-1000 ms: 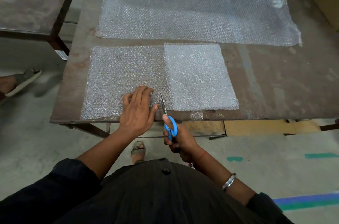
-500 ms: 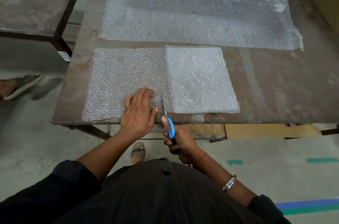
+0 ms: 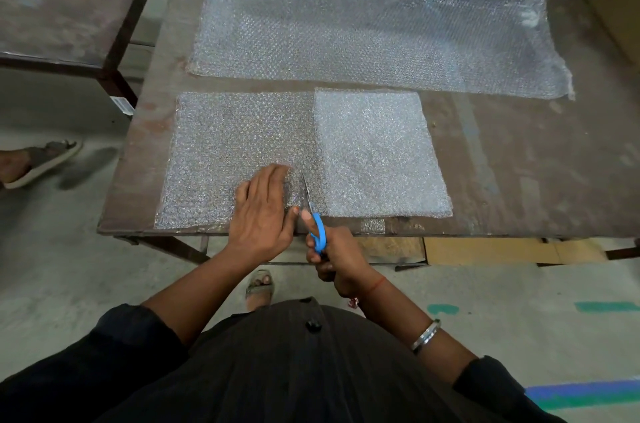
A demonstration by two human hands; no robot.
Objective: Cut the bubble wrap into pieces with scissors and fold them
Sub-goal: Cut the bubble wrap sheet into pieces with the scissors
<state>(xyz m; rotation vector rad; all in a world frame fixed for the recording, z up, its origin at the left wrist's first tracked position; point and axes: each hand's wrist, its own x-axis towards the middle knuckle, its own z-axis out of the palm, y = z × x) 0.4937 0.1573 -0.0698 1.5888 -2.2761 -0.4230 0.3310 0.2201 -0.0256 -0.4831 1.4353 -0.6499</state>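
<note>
Two hands work one sheet (image 3: 235, 152) at the table's (image 3: 519, 180) near edge. Over the last second the scissors (image 3: 313, 214) have pushed a little deeper into the wrap, so the cut is under way but most of its line is, by my reading, still ahead. The left hand (image 3: 261, 214) lies flat with straight fingers, pressing the sheet just left of the blades. The right hand (image 3: 334, 254) grips the blue handles off the table edge. A whiter, layered-looking piece (image 3: 377, 152) lies just right of the blades; a long sheet (image 3: 363, 34) stretches beyond.
</note>
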